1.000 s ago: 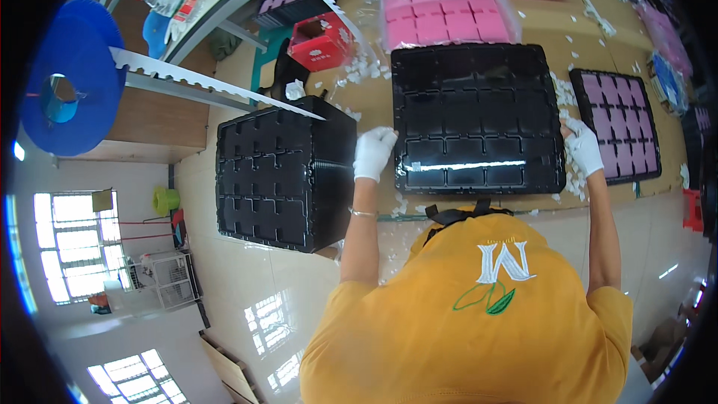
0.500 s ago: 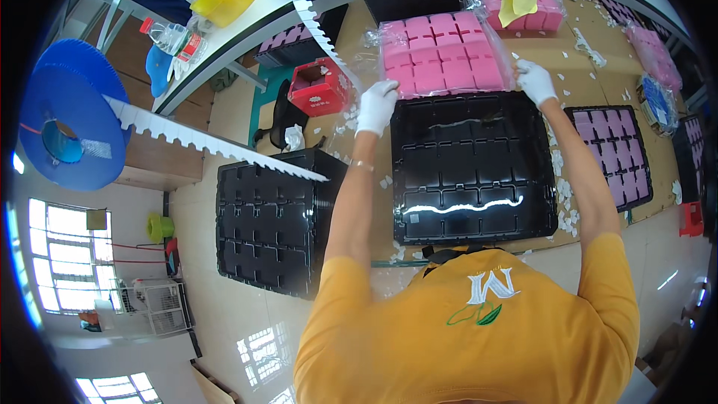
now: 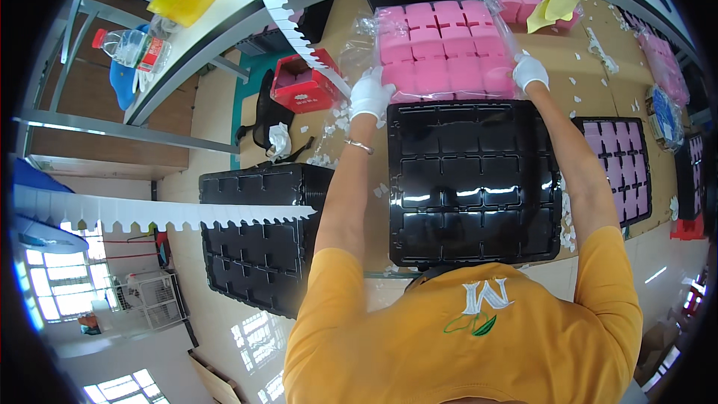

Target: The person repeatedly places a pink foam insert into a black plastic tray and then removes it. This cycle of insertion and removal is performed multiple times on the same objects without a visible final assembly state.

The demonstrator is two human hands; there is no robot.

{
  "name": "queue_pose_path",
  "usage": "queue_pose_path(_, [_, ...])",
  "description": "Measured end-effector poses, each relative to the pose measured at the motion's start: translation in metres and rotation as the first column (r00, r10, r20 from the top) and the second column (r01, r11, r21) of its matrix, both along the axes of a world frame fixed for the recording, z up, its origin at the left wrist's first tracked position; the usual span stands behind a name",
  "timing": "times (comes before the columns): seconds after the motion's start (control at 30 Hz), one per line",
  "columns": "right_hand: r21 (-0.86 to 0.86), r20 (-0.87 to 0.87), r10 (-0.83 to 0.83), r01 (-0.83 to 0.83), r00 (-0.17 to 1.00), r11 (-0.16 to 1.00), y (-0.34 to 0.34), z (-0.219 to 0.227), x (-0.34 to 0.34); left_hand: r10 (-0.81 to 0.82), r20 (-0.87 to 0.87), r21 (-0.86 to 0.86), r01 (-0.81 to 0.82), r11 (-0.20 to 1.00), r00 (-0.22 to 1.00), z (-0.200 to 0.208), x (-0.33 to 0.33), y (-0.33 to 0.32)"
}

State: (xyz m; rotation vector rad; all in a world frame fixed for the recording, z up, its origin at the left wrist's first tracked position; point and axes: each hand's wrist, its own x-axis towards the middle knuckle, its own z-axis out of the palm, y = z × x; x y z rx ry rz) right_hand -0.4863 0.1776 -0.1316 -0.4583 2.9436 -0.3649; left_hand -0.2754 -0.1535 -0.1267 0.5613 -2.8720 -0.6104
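Note:
Pink foam blocks (image 3: 449, 41) lie in a clear plastic bag (image 3: 360, 49) beyond a black plastic tray (image 3: 471, 179). At the near left corner of the bag is my white-gloved left hand (image 3: 372, 95), its fingers closed on the plastic. My right hand (image 3: 530, 72), gloved in white too, is curled on the bag's right edge, fingers partly hidden. The shiny black tray, divided into square pockets, lies right before me, between my forearms, its far edge next to the foam.
More black trays (image 3: 254, 254) are stacked at the left, near a red box (image 3: 307, 82). A tray with purple foam (image 3: 619, 164) lies at the right. White toothed strips (image 3: 179, 213) hang across the left side. White scraps are scattered on the brown board (image 3: 591, 93).
The near side of the pink foam now shows more, bulging between my hands. My left hand has shifted slightly left, and the view has moved a little.

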Motion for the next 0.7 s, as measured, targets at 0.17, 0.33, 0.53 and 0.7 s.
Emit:
queue_pose_path(0.17, [-0.047, 0.028, 0.141, -0.14, 0.99, 0.989, -0.001, 0.019, -0.018, 0.03, -0.031, -0.044, -0.031, 0.999, 0.999, 0.012, 0.008, 0.004])
queue_pose_path(0.33, [-0.255, 0.421, 0.121, -0.011, 0.899, 0.967, -0.003, 0.02, -0.043, 0.065, -0.267, -0.022, -0.074, 0.997, 0.962, 0.001, 0.017, 0.006])
queue_pose_path(0.53, [0.056, 0.2, 0.138, -0.152, 0.97, 0.987, 0.006, -0.026, -0.028, 0.166, -0.328, 0.24, -0.088, 0.967, 0.93, -0.009, 0.016, -0.003])
queue_pose_path(0.7, [-0.204, 0.138, 0.013, 0.015, 0.99, 0.979, 0.008, -0.026, -0.029, 0.257, -0.368, 0.301, -0.147, 0.942, 0.894, -0.007, 0.021, -0.012])
